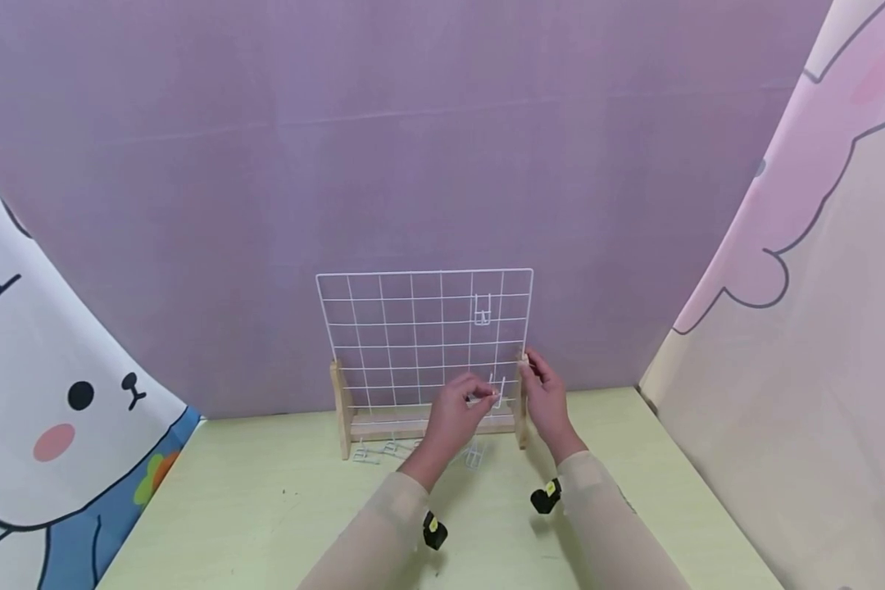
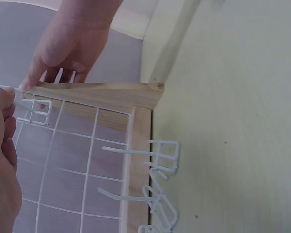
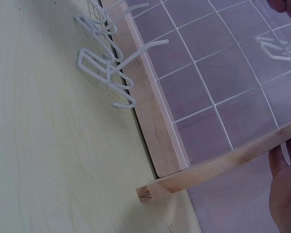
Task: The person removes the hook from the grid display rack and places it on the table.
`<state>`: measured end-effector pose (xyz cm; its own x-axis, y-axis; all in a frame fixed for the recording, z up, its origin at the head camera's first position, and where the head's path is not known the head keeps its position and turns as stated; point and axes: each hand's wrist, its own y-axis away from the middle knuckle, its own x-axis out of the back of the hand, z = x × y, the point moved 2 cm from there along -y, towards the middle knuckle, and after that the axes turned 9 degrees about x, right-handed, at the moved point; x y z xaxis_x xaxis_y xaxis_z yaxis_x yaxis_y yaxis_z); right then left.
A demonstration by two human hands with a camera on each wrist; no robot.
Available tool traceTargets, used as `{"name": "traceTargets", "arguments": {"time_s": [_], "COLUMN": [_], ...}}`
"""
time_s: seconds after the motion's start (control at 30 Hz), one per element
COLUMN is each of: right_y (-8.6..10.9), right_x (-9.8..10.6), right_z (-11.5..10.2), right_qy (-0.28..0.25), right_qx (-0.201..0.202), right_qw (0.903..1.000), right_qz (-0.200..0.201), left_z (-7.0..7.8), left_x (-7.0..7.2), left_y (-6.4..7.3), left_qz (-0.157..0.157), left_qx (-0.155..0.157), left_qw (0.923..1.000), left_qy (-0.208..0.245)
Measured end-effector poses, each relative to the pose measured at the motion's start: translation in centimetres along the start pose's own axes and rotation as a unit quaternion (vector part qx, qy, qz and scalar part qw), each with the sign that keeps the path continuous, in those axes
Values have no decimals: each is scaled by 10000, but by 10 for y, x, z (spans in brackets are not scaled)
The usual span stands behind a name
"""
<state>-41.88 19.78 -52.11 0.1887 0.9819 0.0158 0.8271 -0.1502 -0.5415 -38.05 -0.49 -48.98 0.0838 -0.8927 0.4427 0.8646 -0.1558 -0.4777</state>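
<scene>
A white wire grid panel [image 1: 424, 272] stands upright in a wooden stand [image 1: 521, 414]. My left hand [image 1: 453, 416] pinches a white wire hook [image 2: 49, 112] between thumb and fingers, close against the lower right squares of the grid. At the right post of the stand, my right hand [image 1: 548, 403] grips the wood near its top; in the left wrist view its thumb lies at the panel's edge. Another white hook [image 1: 483, 320] hangs on the grid higher up at the right.
Several loose white hooks [image 3: 108, 73] lie on the pale table [image 1: 251, 508] along the front of the stand's base bar [image 2: 137, 170]. A purple cloth [image 1: 413, 147] hangs behind, with cartoon-print cloths [image 1: 59, 369] at both sides.
</scene>
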Motion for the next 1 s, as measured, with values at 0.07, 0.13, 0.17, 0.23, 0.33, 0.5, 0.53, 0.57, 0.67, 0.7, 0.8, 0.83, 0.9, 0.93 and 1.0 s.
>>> {"name": "traceTargets", "arguments": {"time_s": [0.07, 0.13, 0.17, 0.23, 0.33, 0.5, 0.53, 0.57, 0.67, 0.7, 0.8, 0.83, 0.9, 0.93, 1.0], "right_y": [0, 0, 0, 0, 0, 0, 0, 0, 0, 0, 0, 0, 0, 0, 0], "right_x": [0, 0, 0, 0, 0, 0, 0, -1, -1, -1, -1, -1, -1, -1, -1], "right_z": [0, 0, -1, -1, -3, -2, -1, -1, -2, -3, -3, -3, -2, -2, -2], "right_qy": [12, 33, 34, 41, 39, 46, 46, 58, 59, 55, 40, 39, 39, 37, 31], "right_qx": [12, 7, -6, -26, -58, -52, -51, -48, -57, -65, -104, -115, -127, -124, -101], "right_qw": [10000, 10000, 10000, 10000, 10000, 10000, 10000, 10000, 10000, 10000, 9999, 9999, 9999, 9999, 9999], "right_qz": [-15, -36, -41, -60, -61, -25, -16, -16, -19, -12, 12, 18, 30, 30, 25], "left_z": [-2, -5, -6, -7, -9, -12, -12, -13, -13, -12, -14, -15, -17, -18, -19], "left_x": [-2, -3, -4, -5, -6, -9, -9, -10, -11, -12, -13, -14, -15, -16, -16], "left_y": [2, 3, 3, 4, 5, 8, 8, 9, 11, 11, 12, 13, 13, 14, 15], "left_qz": [-59, -101, -114, -128, -137, -205, -223, -243, -298, -314, -314, -306, -293, -293, -303], "left_qx": [35, 26, 34, 36, 24, -16, -14, 3, 50, 72, 61, 57, 45, 50, 56], "left_qw": [10000, 9999, 9999, 9999, 9999, 9997, 9997, 9997, 9995, 9994, 9994, 9994, 9995, 9995, 9995], "left_qy": [-72, -91, -87, -52, -47, -95, -99, -103, -107, -122, -127, -127, -130, -117, -113]}}
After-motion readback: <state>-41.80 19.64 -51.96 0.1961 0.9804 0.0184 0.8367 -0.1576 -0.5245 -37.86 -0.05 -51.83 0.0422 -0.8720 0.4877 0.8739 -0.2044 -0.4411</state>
